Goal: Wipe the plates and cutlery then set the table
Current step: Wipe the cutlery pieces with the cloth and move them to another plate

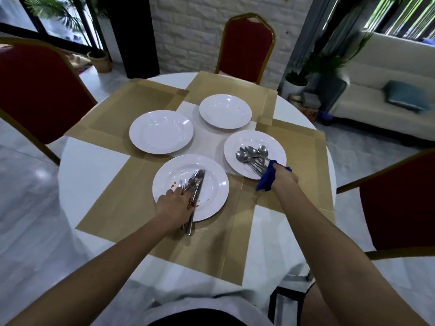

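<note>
At the lower centre, the left hand (pixel 173 203) is pinching stained forks (pixel 186 184) and knives (pixel 196 187) on the near plate (pixel 211 196), probably for wiping, while the right hand (pixel 283 176), gripping the blue cloth (pixel 267 178), is touching spoons (pixel 251 154) at centre right

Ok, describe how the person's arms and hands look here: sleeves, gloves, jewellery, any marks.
Both forearms are bare from the bottom of the picture to the wrists; no sleeve edge is in view. The left hand and right hand have no gloves, and no watch, bracelet or ring can be seen. Red smears show beside the left hand's fingers; whether they lie on the hand itself cannot be told.
</note>
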`<state>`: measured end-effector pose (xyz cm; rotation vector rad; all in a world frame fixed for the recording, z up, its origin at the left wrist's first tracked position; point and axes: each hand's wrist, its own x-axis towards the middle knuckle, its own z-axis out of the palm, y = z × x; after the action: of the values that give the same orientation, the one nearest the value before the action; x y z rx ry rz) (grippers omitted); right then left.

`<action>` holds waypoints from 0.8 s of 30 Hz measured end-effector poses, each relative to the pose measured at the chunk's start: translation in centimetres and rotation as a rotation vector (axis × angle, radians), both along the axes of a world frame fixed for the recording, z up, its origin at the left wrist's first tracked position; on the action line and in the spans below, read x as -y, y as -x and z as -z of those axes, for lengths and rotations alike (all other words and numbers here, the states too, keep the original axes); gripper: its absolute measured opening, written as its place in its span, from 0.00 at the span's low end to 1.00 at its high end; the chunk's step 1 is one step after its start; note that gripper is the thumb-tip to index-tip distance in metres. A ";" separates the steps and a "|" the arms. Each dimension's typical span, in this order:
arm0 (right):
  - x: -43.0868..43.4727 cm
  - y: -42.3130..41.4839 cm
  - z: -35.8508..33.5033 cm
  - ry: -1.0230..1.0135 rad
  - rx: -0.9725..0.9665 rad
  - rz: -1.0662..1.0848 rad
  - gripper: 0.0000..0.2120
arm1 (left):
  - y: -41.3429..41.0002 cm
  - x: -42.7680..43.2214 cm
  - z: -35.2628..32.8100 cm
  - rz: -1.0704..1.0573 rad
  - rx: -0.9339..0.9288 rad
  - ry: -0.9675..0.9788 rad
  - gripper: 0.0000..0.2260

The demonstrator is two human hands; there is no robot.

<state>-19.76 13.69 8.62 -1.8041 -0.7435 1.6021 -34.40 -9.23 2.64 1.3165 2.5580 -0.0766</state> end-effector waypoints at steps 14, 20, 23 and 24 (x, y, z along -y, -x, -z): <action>0.4 0.8 1.1 -0.213 0.279 -0.249 0.17 | -1.2 -1.4 0.7 -0.110 0.009 -0.077 0.12; 1.2 1.9 0.8 -0.125 0.013 -0.329 0.15 | -0.2 -1.4 0.4 -0.267 0.224 -0.155 0.09; 2.2 2.8 0.5 -0.029 -0.128 -0.405 0.19 | 0.1 -1.5 0.1 -0.339 0.283 -0.237 0.11; 2.5 3.2 0.6 -0.050 -0.138 -0.448 0.17 | 0.1 -1.6 -0.2 -0.373 0.302 -0.268 0.11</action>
<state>-22.99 11.18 8.03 -1.5424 -1.1709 1.9451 -34.55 -7.64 2.81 0.8251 2.5554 0.5109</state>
